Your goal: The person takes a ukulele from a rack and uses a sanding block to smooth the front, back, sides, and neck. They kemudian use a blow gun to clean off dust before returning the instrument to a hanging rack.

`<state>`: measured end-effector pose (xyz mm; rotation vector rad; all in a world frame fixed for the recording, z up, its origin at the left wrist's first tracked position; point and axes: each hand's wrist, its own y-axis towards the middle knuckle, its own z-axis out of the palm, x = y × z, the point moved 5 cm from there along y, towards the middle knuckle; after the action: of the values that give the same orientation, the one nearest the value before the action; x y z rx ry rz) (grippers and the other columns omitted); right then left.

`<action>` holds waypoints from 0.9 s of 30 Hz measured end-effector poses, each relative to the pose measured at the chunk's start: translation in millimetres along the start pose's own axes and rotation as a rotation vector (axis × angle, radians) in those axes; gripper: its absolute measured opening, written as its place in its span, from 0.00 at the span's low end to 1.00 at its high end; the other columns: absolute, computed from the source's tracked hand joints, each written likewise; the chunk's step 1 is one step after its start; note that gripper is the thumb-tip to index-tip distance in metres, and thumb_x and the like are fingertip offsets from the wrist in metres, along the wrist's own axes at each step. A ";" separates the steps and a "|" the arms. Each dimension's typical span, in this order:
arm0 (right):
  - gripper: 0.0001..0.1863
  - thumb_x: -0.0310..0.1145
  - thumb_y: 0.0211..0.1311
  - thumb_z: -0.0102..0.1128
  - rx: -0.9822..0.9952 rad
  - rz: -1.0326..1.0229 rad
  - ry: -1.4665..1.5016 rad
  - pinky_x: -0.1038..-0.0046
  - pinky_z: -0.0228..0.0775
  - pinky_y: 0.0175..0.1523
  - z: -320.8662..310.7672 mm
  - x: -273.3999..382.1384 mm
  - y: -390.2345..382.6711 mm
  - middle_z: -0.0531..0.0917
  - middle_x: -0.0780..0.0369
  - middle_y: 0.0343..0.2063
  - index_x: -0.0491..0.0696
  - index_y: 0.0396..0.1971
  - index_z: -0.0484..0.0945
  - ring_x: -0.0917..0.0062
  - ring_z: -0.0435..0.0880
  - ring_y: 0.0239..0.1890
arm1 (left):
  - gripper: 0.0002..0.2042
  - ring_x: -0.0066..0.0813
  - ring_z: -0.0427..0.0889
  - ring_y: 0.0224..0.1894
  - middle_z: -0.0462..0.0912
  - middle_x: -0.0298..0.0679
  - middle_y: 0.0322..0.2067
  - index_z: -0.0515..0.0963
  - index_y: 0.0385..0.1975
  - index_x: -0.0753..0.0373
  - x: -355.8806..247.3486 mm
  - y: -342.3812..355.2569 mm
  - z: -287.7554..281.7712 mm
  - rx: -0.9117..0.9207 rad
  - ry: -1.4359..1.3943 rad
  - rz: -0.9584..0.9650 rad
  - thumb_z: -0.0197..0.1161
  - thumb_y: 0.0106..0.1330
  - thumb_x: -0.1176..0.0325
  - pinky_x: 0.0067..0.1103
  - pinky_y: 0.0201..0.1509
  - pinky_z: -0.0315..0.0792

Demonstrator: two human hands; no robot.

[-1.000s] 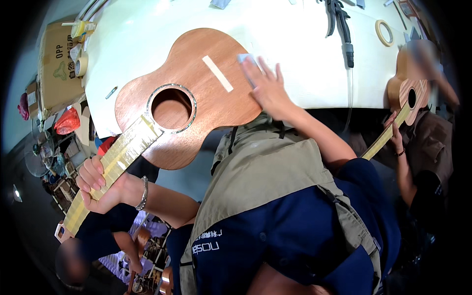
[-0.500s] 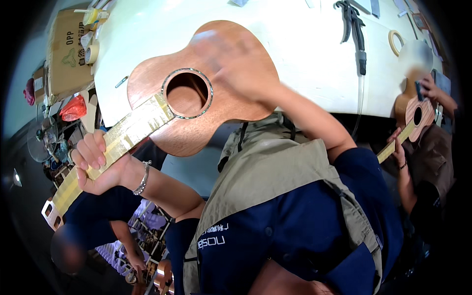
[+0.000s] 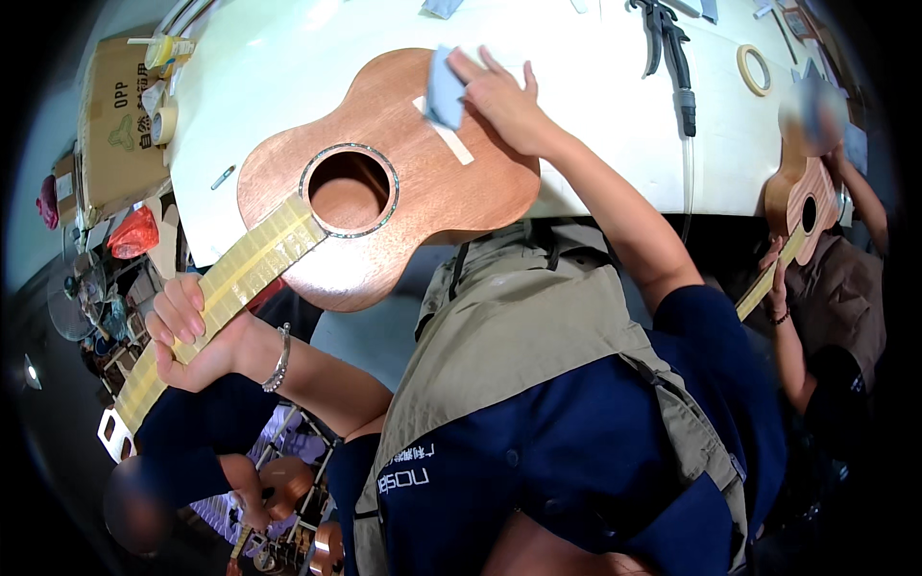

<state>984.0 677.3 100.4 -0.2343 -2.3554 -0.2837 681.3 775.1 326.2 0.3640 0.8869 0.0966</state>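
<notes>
A brown wooden ukulele (image 3: 403, 182) lies face up, its body over the front edge of the white table. Yellowish tape (image 3: 254, 264) covers the neck, and a pale slotted headstock (image 3: 116, 435) shows at the lower left. My left hand (image 3: 197, 336) is wrapped round the neck, fingers curled over the taped side. On the lower end of the body, my right hand (image 3: 509, 104) holds a grey-blue sheet that looks like sandpaper (image 3: 445, 91) at its thumb side, the other fingers spread. Beside the sheet, a pale strip (image 3: 451, 142) crosses the top.
A black clamp-like tool with a hose (image 3: 677, 67) and a tape roll (image 3: 754, 70) lie on the table (image 3: 595, 173). A cardboard box (image 3: 120, 125) stands at the left. One co-worker holds another ukulele (image 3: 807, 206) at the right; another person works at the lower left.
My right hand has moved toward the far edge of the body, uncovering the pale strip and the grey-blue sheet. The ukulele has shifted slightly in view; my left hand keeps its grip.
</notes>
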 end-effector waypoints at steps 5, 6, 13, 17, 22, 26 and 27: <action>0.37 0.60 0.63 0.32 0.097 0.040 0.300 0.55 0.31 0.69 -14.2 34.0 -4.9 0.56 0.55 0.64 0.46 0.60 0.60 0.66 0.49 0.68 | 0.09 0.16 0.57 0.13 0.57 0.26 0.10 0.60 0.13 0.53 4.1 0.4 11.0 0.021 -0.007 -0.004 0.54 0.46 0.63 0.15 0.24 0.54; 0.38 0.62 0.61 0.39 0.013 0.015 0.291 0.57 0.36 0.69 -12.9 38.2 -7.5 0.57 0.54 0.64 0.46 0.59 0.62 0.65 0.51 0.67 | 0.09 0.16 0.57 0.13 0.57 0.26 0.10 0.60 0.13 0.53 5.4 1.5 14.5 0.028 0.001 -0.002 0.54 0.46 0.63 0.15 0.24 0.54; 0.30 0.39 0.53 0.65 -0.627 0.301 0.411 0.70 0.70 0.55 -41.9 -23.7 -27.7 0.68 0.56 0.49 0.41 0.53 0.65 0.70 0.73 0.52 | 0.09 0.16 0.57 0.13 0.57 0.26 0.10 0.60 0.13 0.53 2.0 -1.2 13.6 0.024 -0.002 0.011 0.54 0.46 0.64 0.14 0.23 0.54; 0.26 0.51 0.57 0.56 -0.578 0.658 0.439 0.67 0.67 0.46 -54.5 -90.2 -34.9 0.79 0.54 0.35 0.39 0.38 0.74 0.62 0.75 0.42 | 0.09 0.16 0.56 0.13 0.57 0.26 0.10 0.59 0.13 0.53 2.6 -0.5 14.3 0.033 -0.017 0.002 0.54 0.46 0.65 0.14 0.23 0.54; 0.26 0.51 0.45 0.66 -0.263 0.570 -0.373 0.63 0.64 0.42 -48.3 -59.7 -34.9 0.77 0.57 0.32 0.42 0.35 0.76 0.63 0.74 0.41 | 0.09 0.16 0.56 0.14 0.57 0.26 0.10 0.60 0.14 0.53 2.4 -2.7 15.8 0.037 -0.022 0.007 0.54 0.46 0.65 0.15 0.24 0.54; 0.16 0.31 0.39 0.66 -0.441 0.370 -0.218 0.64 0.65 0.39 -38.4 -46.1 -40.1 0.75 0.60 0.30 0.48 0.32 0.76 0.64 0.74 0.39 | 0.09 0.16 0.57 0.14 0.57 0.26 0.10 0.60 0.13 0.53 -2.5 1.7 12.6 0.021 -0.025 -0.004 0.54 0.46 0.65 0.14 0.24 0.54; 0.14 0.27 0.39 0.64 -0.492 0.308 -0.079 0.65 0.66 0.39 -46.8 -43.6 -44.4 0.75 0.60 0.30 0.48 0.32 0.75 0.64 0.75 0.39 | 0.09 0.16 0.57 0.14 0.57 0.26 0.10 0.59 0.13 0.53 -4.7 3.1 13.2 0.020 -0.023 -0.006 0.54 0.46 0.65 0.14 0.24 0.54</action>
<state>1034.6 618.3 96.7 -0.8461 -2.2492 -0.7089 688.7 773.3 338.4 0.3802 0.8664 0.0777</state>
